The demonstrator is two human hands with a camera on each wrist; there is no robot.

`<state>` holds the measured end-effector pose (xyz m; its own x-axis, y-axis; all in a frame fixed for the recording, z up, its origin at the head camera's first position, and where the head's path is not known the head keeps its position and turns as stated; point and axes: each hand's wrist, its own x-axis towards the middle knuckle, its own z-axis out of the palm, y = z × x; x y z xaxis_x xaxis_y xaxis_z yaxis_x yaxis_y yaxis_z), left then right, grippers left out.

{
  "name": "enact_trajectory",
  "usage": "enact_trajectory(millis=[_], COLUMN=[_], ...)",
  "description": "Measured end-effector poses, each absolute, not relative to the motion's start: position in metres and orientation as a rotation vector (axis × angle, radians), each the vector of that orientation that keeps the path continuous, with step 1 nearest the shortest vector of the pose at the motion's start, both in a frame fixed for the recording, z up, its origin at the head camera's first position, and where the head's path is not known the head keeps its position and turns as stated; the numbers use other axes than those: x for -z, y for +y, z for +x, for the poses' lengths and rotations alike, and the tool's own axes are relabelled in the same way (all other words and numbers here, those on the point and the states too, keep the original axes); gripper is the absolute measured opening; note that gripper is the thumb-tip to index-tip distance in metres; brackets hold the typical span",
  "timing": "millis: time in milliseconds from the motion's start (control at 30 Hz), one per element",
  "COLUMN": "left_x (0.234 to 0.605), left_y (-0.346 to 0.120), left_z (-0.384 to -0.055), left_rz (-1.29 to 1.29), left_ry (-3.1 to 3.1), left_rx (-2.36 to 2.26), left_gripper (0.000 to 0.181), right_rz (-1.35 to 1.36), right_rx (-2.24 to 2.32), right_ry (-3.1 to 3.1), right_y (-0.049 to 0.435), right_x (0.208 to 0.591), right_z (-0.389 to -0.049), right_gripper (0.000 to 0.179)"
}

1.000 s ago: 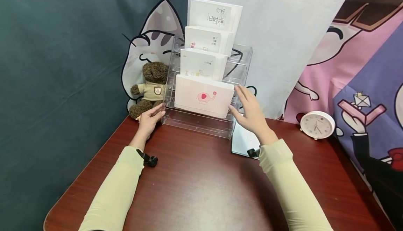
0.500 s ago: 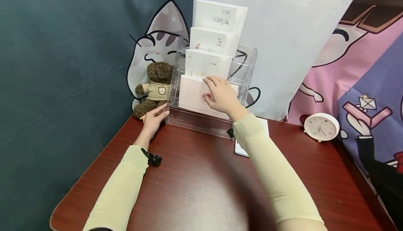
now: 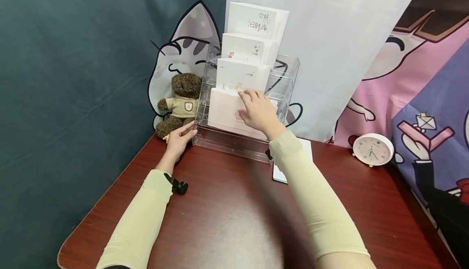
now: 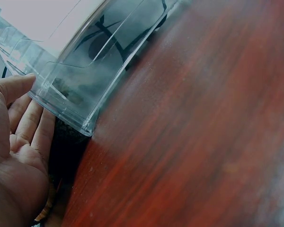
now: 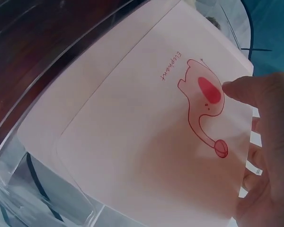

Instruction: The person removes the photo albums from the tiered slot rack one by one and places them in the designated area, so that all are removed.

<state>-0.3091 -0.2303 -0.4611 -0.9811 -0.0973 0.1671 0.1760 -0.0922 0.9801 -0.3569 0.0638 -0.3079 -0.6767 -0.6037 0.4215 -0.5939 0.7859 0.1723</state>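
Observation:
My right hand [image 3: 261, 113] is at the top edge of a pale pink notebook [image 3: 221, 112] with a red elephant drawing. In the right wrist view, the thumb [image 5: 241, 91] lies on the cover and the other fingers reach behind it, pinching it. The notebook stands in the lowest filled tier of a clear acrylic display rack [image 3: 234, 149]. My left hand [image 3: 178, 141] holds the rack's left side near its base. In the left wrist view, its thumb [image 4: 21, 86] touches the side edge, with the fingers along the outside. White notebooks [image 3: 238, 73] stand in the tiers above.
A brown teddy bear [image 3: 181, 98] sits left of the rack. Partly behind my right forearm lies a light blue-white booklet [image 3: 305, 149] at the rack's right foot. A white alarm clock [image 3: 373, 149] stands at the right on the red-brown table [image 3: 212, 204].
My right hand has moved left from the notebook's right edge to its top edge and taken hold there. The left hand has kept its place on the rack.

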Motion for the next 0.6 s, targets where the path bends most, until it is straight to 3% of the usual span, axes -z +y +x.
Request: enact_trajectory(millis=[367,600], left_x=[0.469,0.468], left_y=[-0.23,-0.231], left_z=[-0.313,-0.313], left_rz=[-0.055,-0.059], left_ry=[-2.029,-2.008], left_rx=[2.104,2.112], left_gripper=[0.046,0.049], right_rz=[0.842,0.943], right_rx=[0.007,-0.004], right_ry=[-2.581,-2.554], right_y=[0.06,0.059], right_x=[0.308,0.301], right_z=[-0.352,-0.345], right_gripper=[0.07,0.067])
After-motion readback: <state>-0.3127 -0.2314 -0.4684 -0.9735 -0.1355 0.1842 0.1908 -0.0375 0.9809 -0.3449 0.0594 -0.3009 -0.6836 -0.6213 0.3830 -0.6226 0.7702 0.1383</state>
